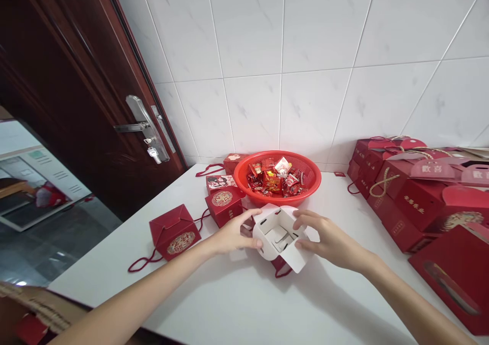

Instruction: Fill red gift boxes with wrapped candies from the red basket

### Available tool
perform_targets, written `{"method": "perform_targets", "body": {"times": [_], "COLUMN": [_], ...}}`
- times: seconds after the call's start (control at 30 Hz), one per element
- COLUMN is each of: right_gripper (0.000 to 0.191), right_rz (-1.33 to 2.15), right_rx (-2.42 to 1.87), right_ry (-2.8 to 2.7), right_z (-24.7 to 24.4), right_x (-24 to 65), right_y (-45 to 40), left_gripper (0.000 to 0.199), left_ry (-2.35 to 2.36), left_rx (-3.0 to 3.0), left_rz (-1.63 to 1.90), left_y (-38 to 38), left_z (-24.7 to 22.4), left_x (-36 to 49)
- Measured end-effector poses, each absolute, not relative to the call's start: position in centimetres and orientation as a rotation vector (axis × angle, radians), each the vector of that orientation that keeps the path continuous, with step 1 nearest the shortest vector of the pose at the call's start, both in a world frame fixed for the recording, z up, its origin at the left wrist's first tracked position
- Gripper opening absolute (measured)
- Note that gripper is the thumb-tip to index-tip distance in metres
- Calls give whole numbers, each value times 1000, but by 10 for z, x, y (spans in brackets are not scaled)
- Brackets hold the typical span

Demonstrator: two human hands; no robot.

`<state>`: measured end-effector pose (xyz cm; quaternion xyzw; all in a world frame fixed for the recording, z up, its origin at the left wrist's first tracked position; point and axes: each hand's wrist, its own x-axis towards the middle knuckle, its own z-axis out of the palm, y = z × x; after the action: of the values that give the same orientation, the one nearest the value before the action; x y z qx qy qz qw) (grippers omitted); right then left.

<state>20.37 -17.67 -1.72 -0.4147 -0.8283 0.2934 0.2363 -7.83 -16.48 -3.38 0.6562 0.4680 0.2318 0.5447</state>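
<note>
A small gift box (pixel 275 229), white inside and red outside, stands on the table with its top flaps folded out and its inside bare. My left hand (pixel 239 233) grips its left side, thumb and fingers on the flap there. On the opposite side, my right hand (pixel 321 238) has its fingers and thumb curled round the right flap. A red cord hangs from the box's front. Just behind it sits a red plastic basket (pixel 314 182) full of wrapped sweets (pixel 273 183).
Closed red boxes (pixel 173 233) with cords lie to the left on the white table (pixel 214 304). Large red gift boxes (pixel 412 202) are stacked at the right. A tiled wall (pixel 252 110) rises behind, and a dark door (pixel 84 80) with keys is at the left.
</note>
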Motion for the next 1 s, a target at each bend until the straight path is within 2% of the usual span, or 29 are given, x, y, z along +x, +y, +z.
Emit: {"method": "perform_targets", "body": {"times": [0.2,0.43,0.53,0.6,0.67,1.0], "right_gripper": [15,34,39,37,33,15], "right_rz": [763,843,865,867,889,861], "right_rx": [-1090,-1045,-1056,-1047,-1039,-1118], "right_ry": [-2185,-1772,-1517,-1408,-1368,-1454], "right_z": [-2,19,18,14,10,-17], "right_x": [216,230,226,219,208,179], "right_y": [-173,-139,-106,-83,-62,-18], "left_gripper": [90,46,40,43,50,101], "left_ry": [1286,1362,1285,1320,1329,1440], "left_rx": [2018,2205,2248,2257,2240,2265], "left_rz": [416,504,327,-27,-197,-334], "left_y": [-168,-128,-89,-64,-44,8], "left_z": [-10,47,53,50,42,-19], "left_x": [-78,-74,-55,-37,-18,33]}}
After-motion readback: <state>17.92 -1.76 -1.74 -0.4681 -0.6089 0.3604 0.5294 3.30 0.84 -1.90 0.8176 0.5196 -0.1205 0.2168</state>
